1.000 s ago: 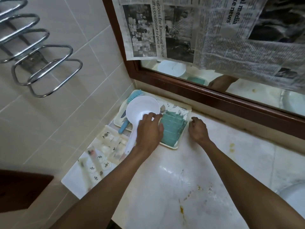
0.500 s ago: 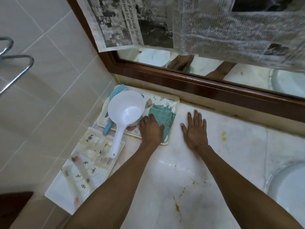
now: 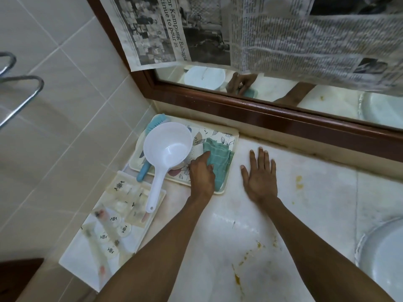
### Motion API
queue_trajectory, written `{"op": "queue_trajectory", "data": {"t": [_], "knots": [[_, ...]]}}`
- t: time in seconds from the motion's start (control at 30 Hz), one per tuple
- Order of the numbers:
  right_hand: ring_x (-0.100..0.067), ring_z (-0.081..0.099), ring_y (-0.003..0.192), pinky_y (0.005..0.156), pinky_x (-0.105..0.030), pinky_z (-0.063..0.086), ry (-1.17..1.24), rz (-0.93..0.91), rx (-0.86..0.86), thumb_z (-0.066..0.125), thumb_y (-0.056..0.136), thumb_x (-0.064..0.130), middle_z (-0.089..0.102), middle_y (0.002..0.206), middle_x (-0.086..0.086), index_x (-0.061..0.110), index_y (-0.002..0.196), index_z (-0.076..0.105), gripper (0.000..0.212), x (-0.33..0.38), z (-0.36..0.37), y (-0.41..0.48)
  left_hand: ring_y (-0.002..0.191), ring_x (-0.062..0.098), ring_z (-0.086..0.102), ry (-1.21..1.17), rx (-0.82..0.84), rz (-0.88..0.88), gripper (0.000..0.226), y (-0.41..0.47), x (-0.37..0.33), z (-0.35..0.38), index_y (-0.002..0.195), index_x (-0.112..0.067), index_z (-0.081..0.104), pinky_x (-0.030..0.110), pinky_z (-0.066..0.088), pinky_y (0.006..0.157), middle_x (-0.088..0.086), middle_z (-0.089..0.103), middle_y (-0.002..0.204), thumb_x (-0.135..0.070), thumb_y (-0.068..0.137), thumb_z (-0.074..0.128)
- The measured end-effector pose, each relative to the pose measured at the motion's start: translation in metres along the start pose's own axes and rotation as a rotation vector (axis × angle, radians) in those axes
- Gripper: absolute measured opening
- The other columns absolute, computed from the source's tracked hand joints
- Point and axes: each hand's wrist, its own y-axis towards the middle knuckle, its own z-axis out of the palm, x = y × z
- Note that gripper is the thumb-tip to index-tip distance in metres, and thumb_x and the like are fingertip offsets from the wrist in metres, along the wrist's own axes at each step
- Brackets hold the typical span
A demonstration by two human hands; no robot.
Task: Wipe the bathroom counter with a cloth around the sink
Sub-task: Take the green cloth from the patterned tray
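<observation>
Teal cloth (image 3: 219,163) under left grip (image 3: 201,176), on tray (image 3: 229,136)

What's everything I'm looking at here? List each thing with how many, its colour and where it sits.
cloth: one, teal, on the patterned tray, under the left hand
patterned tray: one, white with leaf print, back corner of the counter
scoop: one, white, on the tray, handle pointing toward the camera
brush: one, blue, partly under the scoop
plain tray: one, white, holding small toiletry packets, by the left wall
counter: one, pale marble, with yellow stains
sink: one, white, right edge
mirror: one, brown frame, back wall
newspaper: sheets, black and white, over the mirror
towel rack: one, chrome, left wall
left hand: on the cloth
right hand: flat on the counter
</observation>
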Motion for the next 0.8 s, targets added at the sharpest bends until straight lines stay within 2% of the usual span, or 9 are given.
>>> {"op": "queue_trajectory", "data": {"t": [0.07,0.13,0.23,0.37,0.43,0.57,0.7,0.77,0.8], "knots": [[-0.022,-0.005,0.153,0.124,-0.044,0.0,-0.001,0.008,0.01,0.014,0.101,0.054,-0.003,0.166,-0.006,0.02,0.158,0.008,0.066,0.0,0.0,0.0,0.09,0.023,0.063,-0.031,0.005,0.012,0.049,0.001,-0.003,-0.004,0.132,-0.01,0.062,0.032,0.052,0.084,0.014,0.071,0.106,0.009,0.089,0.053],[-0.021,-0.009,0.153,0.124,-0.044,-0.002,0.017,0.0,0.057,0.014,0.101,0.054,-0.007,0.166,-0.006,0.02,0.158,0.005,0.067,0.0,-0.004,0.001,0.089,0.017,0.059,-0.044,0.001,0.05,0.048,0.0,-0.009,-0.011,0.134,-0.013,0.063,0.024,0.048,0.085,0.012,0.071,0.106,0.007,0.091,0.053],[-0.021,-0.011,0.153,0.124,-0.041,-0.005,0.079,-0.063,0.143,0.017,0.102,0.053,-0.009,0.166,-0.006,0.02,0.158,0.005,0.066,-0.008,-0.02,-0.001,0.099,0.011,0.056,-0.12,0.013,0.082,0.047,-0.003,-0.029,-0.025,0.136,-0.016,0.063,0.011,0.04,0.09,0.008,0.069,0.119,0.003,0.094,0.054],[-0.024,0.007,0.153,0.124,-0.039,0.006,0.173,-0.068,0.074,0.027,0.104,0.046,0.013,0.165,-0.009,0.018,0.154,0.024,0.058,-0.043,-0.065,-0.018,0.101,0.018,0.063,-0.232,0.035,0.147,0.05,-0.01,-0.064,-0.034,0.132,-0.023,0.066,0.023,0.05,0.093,0.007,0.069,0.116,0.002,0.09,0.056],[-0.028,0.018,0.15,0.123,-0.041,0.015,0.182,-0.032,0.01,0.032,0.104,0.043,0.023,0.162,-0.011,0.016,0.151,0.034,0.054,-0.068,-0.088,-0.033,0.105,0.016,0.063,-0.305,0.076,0.17,0.049,-0.02,-0.086,-0.033,0.128,-0.021,0.068,0.02,0.048,0.094,0.005,0.07,0.119,0.003,0.087,0.059],[-0.032,0.032,0.144,0.117,-0.044,0.027,0.136,0.047,-0.063,0.038,0.103,0.037,0.038,0.154,-0.015,0.012,0.144,0.044,0.048,-0.129,-0.117,-0.065,0.1,0.008,0.065,-0.543,0.217,0.101,0.044,-0.041,-0.125,-0.013,0.123,-0.015,0.071,0.017,0.054,0.087,-0.002,0.072,0.115,0.006,0.085,0.065],[-0.035,0.035,0.141,0.114,-0.046,0.03,0.116,0.176,-0.07,0.04,0.103,0.034,0.038,0.153,-0.019,0.009,0.142,0.046,0.047,-0.184,-0.126,-0.087,0.097,0.016,0.07,-0.795,0.43,-0.089,0.041,-0.054,-0.146,0.023,0.121,-0.01,0.069,0.029,0.059,0.086,0.006,0.073,0.112,0.009,0.085,0.068],[-0.037,0.036,0.14,0.113,-0.048,0.032,0.108,0.215,-0.059,0.042,0.102,0.032,0.039,0.152,-0.021,0.007,0.141,0.047,0.047,-0.202,-0.122,-0.095,0.102,0.022,0.069,-0.797,0.506,-0.149,0.041,-0.052,-0.139,0.042,0.123,-0.011,0.067,0.033,0.057,0.089,0.01,0.073,0.115,0.004,0.086,0.07],[-0.038,0.037,0.139,0.112,-0.048,0.033,0.104,0.222,-0.054,0.043,0.102,0.032,0.04,0.151,-0.022,0.006,0.14,0.047,0.046,-0.209,-0.118,-0.098,0.106,0.024,0.067,-0.664,0.502,-0.142,0.042,-0.049,-0.131,0.052,0.126,-0.012,0.065,0.035,0.055,0.093,0.011,0.071,0.119,-0.002,0.086,0.072]]}}
